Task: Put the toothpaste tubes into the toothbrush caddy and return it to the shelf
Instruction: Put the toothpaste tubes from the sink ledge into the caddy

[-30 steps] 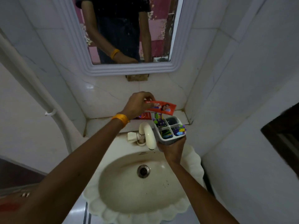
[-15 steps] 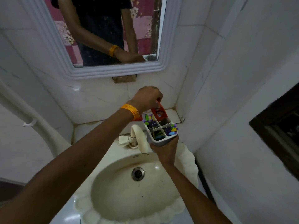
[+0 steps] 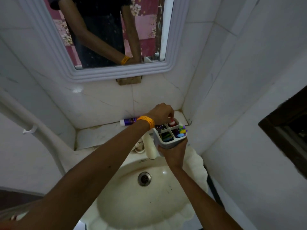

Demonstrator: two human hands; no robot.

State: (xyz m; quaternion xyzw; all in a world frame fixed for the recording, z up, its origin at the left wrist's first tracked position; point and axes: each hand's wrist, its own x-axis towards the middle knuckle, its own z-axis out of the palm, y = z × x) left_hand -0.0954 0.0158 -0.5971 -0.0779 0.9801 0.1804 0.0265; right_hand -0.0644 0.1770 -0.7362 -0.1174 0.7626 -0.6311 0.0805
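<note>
My right hand (image 3: 174, 151) grips the white four-compartment toothbrush caddy (image 3: 163, 142) from below, holding it above the sink's back rim. Colourful toothbrushes stand in its compartments. My left hand (image 3: 162, 113), with an orange band on the wrist, has its fingertips pinched on the top of the red toothpaste tube (image 3: 172, 124). Most of that tube is sunk in the caddy's far right compartment. A second tube, purple with a white cap (image 3: 128, 121), lies flat on the tiled shelf (image 3: 99, 135) by the back wall, partly hidden behind my left wrist.
A cream scalloped sink (image 3: 149, 196) with its drain lies below, and a cream tap (image 3: 150, 146) stands just left of the caddy. A framed mirror (image 3: 116, 70) hangs above the shelf. A white pipe (image 3: 41, 130) runs down the left wall. A dark wooden frame (image 3: 285, 131) is on the right.
The red tube went from lying flat in my left hand above the caddy to upright and pushed down into the far right compartment. The purple tube on the shelf has come into sight.
</note>
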